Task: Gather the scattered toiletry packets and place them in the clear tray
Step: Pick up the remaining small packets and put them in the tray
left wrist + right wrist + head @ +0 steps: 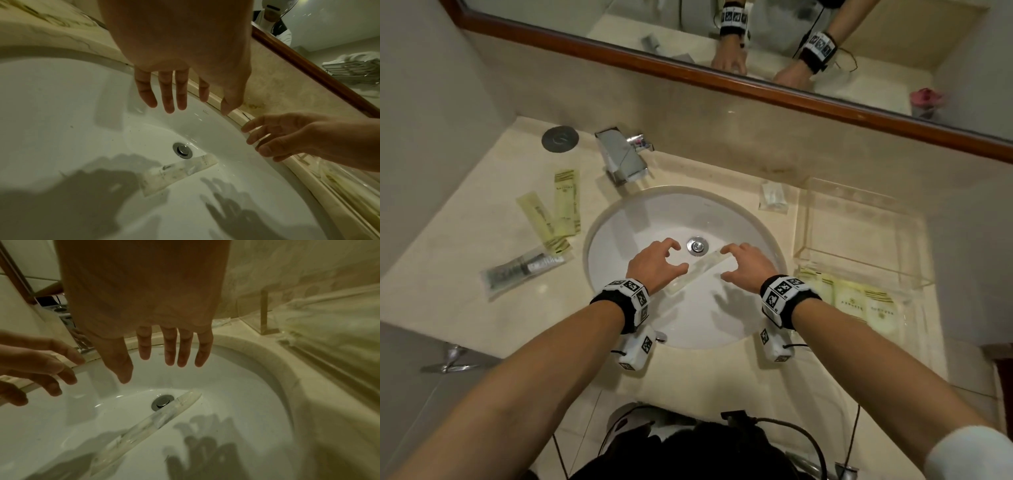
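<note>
Evidently light, limp and slick, the long clear plastic packet [697, 274] in the white basin [640, 219] wanted pinching at an end; left hand [650, 265] and right hand [748, 265] hovered spread, holding nothing.

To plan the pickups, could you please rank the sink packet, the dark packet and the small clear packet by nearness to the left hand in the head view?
1. Sink packet, just right of the left hand.
2. Dark packet, left counter.
3. Small clear packet, far right counter.

- This is a bathroom, maybe in a hotel.
- A round white sink [640, 219] sits in a stone counter [482, 240].
- A shiny tap [621, 156] and a big mirror [825, 41] are here.
- Little packets [561, 209] lie around.
</note>
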Tool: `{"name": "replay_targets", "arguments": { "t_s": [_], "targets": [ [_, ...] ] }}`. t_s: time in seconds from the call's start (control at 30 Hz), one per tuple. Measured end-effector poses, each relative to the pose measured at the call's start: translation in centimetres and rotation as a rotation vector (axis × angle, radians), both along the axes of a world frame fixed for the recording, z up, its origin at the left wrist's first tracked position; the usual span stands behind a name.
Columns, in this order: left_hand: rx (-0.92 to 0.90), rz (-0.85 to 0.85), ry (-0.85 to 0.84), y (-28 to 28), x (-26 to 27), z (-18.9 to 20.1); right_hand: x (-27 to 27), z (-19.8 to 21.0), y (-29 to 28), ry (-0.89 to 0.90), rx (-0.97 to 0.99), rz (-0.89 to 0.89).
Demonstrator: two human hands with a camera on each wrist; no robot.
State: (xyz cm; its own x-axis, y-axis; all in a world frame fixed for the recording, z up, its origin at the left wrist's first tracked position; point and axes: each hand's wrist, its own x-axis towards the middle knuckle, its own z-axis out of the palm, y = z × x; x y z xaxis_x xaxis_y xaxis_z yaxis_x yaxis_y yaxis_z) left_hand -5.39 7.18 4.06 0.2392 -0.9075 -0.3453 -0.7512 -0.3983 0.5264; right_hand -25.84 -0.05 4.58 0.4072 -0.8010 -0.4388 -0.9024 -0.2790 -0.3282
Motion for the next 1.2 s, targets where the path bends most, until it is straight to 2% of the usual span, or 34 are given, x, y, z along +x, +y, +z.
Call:
{"name": "replay_targets", "arguments": {
  "t_s": [0.4,0.7,1.2],
  "targets": [
    [0.141,-0.013,0.036,-4.4,0.7,-3.5,1.2,-3.5,-4.0,0.11,0.084,0.017],
    [0.242,-0.04,0.07,-7.3,0.8,-6.5,3.0,-5.9,-7.3,0.164,0.096,0.134],
    [0.337,-0.066,0.065,-8.2,1.1,-8.6,3.7,-11.3,-7.6,0.215,0.072,0.272]
  ]
}}
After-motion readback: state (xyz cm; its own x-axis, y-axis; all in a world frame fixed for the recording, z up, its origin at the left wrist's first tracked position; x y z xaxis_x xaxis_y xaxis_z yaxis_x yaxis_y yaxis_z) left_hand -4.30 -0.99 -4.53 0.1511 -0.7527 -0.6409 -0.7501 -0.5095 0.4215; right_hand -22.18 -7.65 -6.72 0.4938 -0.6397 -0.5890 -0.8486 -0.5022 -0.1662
